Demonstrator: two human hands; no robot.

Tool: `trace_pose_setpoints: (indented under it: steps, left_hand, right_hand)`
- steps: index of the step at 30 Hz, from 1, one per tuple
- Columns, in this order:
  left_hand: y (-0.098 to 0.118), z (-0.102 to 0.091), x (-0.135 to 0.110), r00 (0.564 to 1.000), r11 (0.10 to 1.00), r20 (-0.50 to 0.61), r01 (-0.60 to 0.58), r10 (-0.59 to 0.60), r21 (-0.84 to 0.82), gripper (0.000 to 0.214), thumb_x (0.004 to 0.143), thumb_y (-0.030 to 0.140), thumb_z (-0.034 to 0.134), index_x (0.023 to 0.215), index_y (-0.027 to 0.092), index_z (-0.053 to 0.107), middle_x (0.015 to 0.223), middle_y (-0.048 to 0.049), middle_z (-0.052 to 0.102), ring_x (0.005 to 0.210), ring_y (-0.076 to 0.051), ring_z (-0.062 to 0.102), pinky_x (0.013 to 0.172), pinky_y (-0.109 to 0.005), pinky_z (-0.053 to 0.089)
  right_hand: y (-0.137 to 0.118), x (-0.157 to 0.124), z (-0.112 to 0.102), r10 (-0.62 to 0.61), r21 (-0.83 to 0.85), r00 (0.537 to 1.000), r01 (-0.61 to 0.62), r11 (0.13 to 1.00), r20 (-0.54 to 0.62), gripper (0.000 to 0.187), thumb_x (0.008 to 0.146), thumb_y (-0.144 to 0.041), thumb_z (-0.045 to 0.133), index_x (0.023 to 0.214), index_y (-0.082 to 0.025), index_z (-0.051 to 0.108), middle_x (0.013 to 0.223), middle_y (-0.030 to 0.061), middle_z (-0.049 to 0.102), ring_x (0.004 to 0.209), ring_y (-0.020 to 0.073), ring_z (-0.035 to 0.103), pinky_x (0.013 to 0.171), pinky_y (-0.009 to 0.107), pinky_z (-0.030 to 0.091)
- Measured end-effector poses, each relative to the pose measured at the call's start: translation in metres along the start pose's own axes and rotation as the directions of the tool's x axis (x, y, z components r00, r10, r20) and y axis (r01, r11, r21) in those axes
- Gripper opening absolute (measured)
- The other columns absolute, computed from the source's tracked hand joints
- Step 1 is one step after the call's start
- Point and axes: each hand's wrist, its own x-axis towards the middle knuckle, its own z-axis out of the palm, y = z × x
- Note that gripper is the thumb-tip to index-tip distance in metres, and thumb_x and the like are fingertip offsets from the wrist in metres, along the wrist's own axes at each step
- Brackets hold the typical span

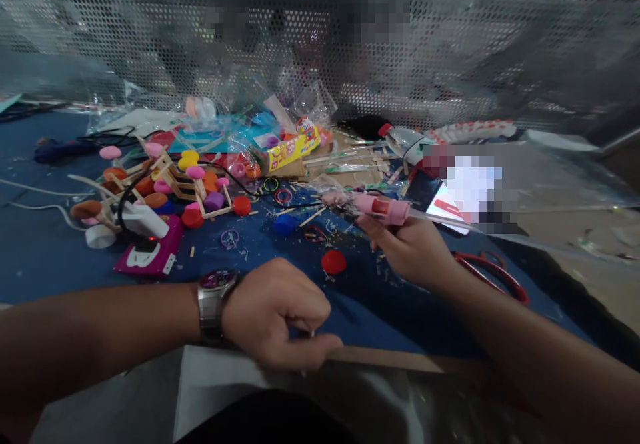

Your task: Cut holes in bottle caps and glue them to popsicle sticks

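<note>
From where I stand, the right hand point(407, 247), right of centre in the frame, grips a pink plastic cylindrical tool with a red middle point(399, 212), holding it above the desk point(30, 284), which has a blue covering; the left hand point(277, 314), at lower centre near the front edge, is curled inward, a silver metal wristwatch point(211, 314) on its wrist; I cannot tell whether its thumb and fingers close on anything. Between the two hands lies a round red plastic cap point(333, 262); a blue round cap point(285, 224) sits near the middle of the frame; at centre left stands a jumble of wooden sticks and many-coloured caps point(175, 191), with a magenta power block point(170, 257) in front, a white plug point(145, 221) on it. A phone with a lit screen point(463, 197) lies to the right; a yellow printed packet point(295, 149) rests at upper centre.
</note>
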Motion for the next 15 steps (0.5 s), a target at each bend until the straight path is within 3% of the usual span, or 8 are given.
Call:
trace_pose_setpoints:
  steps: [5, 8, 10, 13, 15]
  left_hand:
    - [-0.004, 0.002, -0.001, 0.993, 0.997, -0.109, 0.048, -0.041, 0.067, 0.051, 0.096, 0.019, 0.055, 0.056, 0.020, 0.022, 0.051, 0.0077, 0.025, 0.046, -0.008, 0.026, 0.048, -0.026, 0.022]
    - [-0.006, 0.001, 0.000, 0.983, 0.992, -0.169, 0.085, -0.068, 0.098, 0.053, 0.096, 0.019, 0.055, 0.055, 0.020, 0.021, 0.051, 0.0080, 0.022, 0.046, -0.007, 0.023, 0.047, -0.025, 0.021]
    - [-0.006, 0.000, 0.002, 0.967, 0.974, -0.242, 0.131, -0.084, 0.183, 0.047, 0.094, 0.021, 0.059, 0.057, 0.019, 0.032, 0.053, 0.0074, 0.033, 0.049, -0.008, 0.031, 0.050, -0.023, 0.027]
    - [-0.009, -0.003, 0.005, 0.968, 0.931, -0.237, 0.157, -0.079, 0.329, 0.010, 0.092, 0.026, 0.066, 0.088, 0.016, 0.063, 0.083, -0.0030, 0.066, 0.080, -0.016, 0.058, 0.078, -0.028, 0.047]
    - [-0.012, -0.004, 0.005, 0.985, 0.907, -0.145, 0.141, -0.090, 0.397, 0.027, 0.093, 0.028, 0.065, 0.118, 0.016, 0.067, 0.113, -0.0120, 0.068, 0.108, -0.024, 0.059, 0.098, -0.040, 0.046]
  right_hand:
    - [0.002, -0.001, 0.005, -0.005, -0.008, 0.999, 0.004, 1.000, -0.047, 0.020, 0.090, -0.049, 0.066, 0.087, -0.029, 0.063, 0.087, 0.0067, 0.068, 0.084, 0.0292, 0.061, 0.081, 0.042, 0.046]
    - [-0.001, -0.002, 0.006, 0.009, 0.066, 0.998, -0.005, 0.998, -0.054, 0.016, 0.087, -0.044, 0.069, 0.088, -0.029, 0.062, 0.089, 0.0051, 0.066, 0.087, 0.0287, 0.061, 0.084, 0.042, 0.046]
    - [-0.004, -0.002, 0.006, 0.047, 0.139, 0.998, -0.041, 0.989, -0.037, 0.018, 0.084, -0.042, 0.072, 0.086, -0.028, 0.060, 0.084, 0.0030, 0.063, 0.085, 0.0272, 0.060, 0.081, 0.040, 0.046]
    - [-0.007, -0.003, 0.007, 0.083, 0.208, 0.997, -0.080, 0.975, -0.005, 0.025, 0.080, -0.039, 0.074, 0.079, -0.027, 0.053, 0.080, 0.0015, 0.060, 0.086, 0.0262, 0.059, 0.078, 0.038, 0.045]
    - [-0.009, -0.003, 0.008, 0.091, 0.222, 0.996, -0.088, 0.971, -0.005, 0.025, 0.081, -0.038, 0.074, 0.080, -0.027, 0.052, 0.081, 0.0020, 0.061, 0.087, 0.0261, 0.060, 0.079, 0.038, 0.046]
